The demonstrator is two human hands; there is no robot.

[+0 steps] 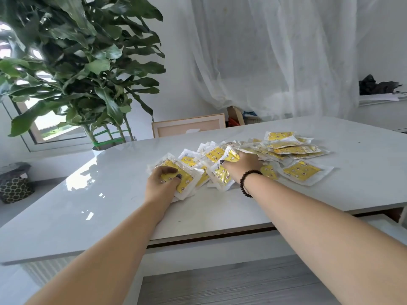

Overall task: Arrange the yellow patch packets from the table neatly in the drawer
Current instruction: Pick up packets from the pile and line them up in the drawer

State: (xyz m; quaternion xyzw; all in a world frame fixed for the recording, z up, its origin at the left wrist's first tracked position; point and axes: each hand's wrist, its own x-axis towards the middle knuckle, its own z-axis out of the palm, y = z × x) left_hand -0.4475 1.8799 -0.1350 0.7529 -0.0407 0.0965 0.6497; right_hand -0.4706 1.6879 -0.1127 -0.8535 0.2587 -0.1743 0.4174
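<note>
My left hand grips a few yellow patch packets and my right hand grips more from the heap on the white counter — best squared into even stacks before lifting — no open drawer in view.

Drawer mostly hidden; packet print blurred.

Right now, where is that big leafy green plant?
In the head view, the tall leafy green potted plant stands at the upper left, behind the far left end of the glossy white table, beside a window and left of a pale framed panel.
</note>
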